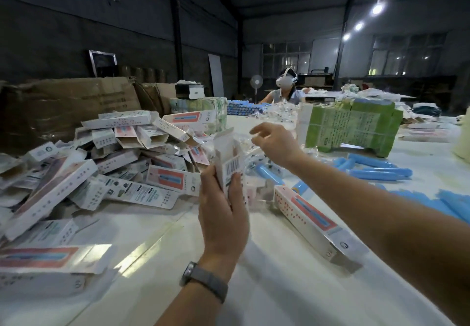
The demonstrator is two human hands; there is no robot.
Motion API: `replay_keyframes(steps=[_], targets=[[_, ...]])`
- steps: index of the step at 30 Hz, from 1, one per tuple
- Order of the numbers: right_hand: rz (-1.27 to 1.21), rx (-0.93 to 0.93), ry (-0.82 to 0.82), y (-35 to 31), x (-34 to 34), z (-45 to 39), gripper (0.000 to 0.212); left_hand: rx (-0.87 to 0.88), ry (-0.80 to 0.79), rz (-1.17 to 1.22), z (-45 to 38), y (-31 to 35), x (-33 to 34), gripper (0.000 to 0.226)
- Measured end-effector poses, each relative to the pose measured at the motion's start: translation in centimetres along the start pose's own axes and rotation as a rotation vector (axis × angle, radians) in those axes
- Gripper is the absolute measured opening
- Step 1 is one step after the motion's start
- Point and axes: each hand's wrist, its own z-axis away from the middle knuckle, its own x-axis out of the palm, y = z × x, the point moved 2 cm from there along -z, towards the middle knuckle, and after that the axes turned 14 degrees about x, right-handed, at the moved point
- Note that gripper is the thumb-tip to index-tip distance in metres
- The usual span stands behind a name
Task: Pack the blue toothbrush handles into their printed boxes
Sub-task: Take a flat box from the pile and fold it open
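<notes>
Left hand: the left hand [221,206] is raised above the table, thumb and fingers wrapped round the lower part of a white printed cardboard box with a barcode [229,160], which it holds upright with the top flap open.
Wrist: a grey band watch [203,281] sits on the left wrist.
Right hand: the right hand [273,142] hangs in the air just beyond and to the right of the held box, fingers loosely bent and apart, gripping nothing; it is slightly blurred.
Nearest box: a closed white and red printed box [315,221] lies flat on the white table [254,287], just right of the left hand and under the right forearm.
Handles: smooth light-blue plastic toothbrush handles [376,170] lie loose on the table to the right, beyond the right forearm; one more blue handle [267,174] lies just behind the held box.
Box pile: a heap of open white printed boxes [114,162] covers the table left of the left hand.
Bundle: a green strapped block of printed paper [353,127] stands behind the right hand.
Background: another person wearing a white headset [286,89] sits at the far end.
</notes>
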Motion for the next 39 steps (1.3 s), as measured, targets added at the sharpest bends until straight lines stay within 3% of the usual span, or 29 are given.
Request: replay_keyframes(steps=[3,8,14,15,17,20,23,25,30,33,36,39], targets=[[0.397,0.101,-0.267,3.5,4.2,-3.2,0.040,-0.046,-0.013,0.058,0.0,-0.3,0.7,0.016],[0.563,0.063,-0.441,4.5,9.6,-4.5,0.027,-0.043,0.009,0.094,0.2,-0.9,0.7,0.032],[0.415,0.033,-0.227,3.8,8.0,-4.2,0.010,-0.031,0.008,0.092,0.1,-0.9,0.6,0.027],[0.357,0.016,-0.223,3.2,7.0,-3.9,0.015,-0.027,0.008,0.095,0.1,-0.9,0.6,0.029],[0.178,0.006,-0.224,2.0,4.3,-3.0,0.031,-0.032,0.002,0.101,0.2,-1.0,0.6,0.032],[-0.173,-0.078,-0.192,-0.1,-1.4,0.4,0.020,-0.033,-0.012,0.087,0.2,-0.9,0.6,0.024],[-0.529,-0.155,-0.137,-2.2,-6.3,4.7,0.029,-0.014,-0.026,0.092,0.1,-0.6,0.6,0.017],[-0.595,-0.221,-0.122,-3.8,-7.9,7.0,0.032,0.002,-0.030,0.095,0.1,-0.4,0.6,0.015],[-0.397,-0.239,-0.236,-6.4,-6.0,9.8,0.027,0.000,-0.040,0.090,0.1,-0.2,0.4,0.015],[-0.093,-0.225,-0.115,-6.6,-3.9,9.8,0.024,-0.008,-0.048,0.089,-0.1,-0.1,0.3,0.016],[0.009,-0.266,0.032,-6.4,-2.9,9.6,0.019,-0.009,-0.048,0.074,-0.1,-0.2,0.3,0.018],[0.078,-0.390,0.154,-6.3,-2.8,10.0,0.049,0.015,-0.045,0.049,-0.1,-0.4,0.4,0.016]])
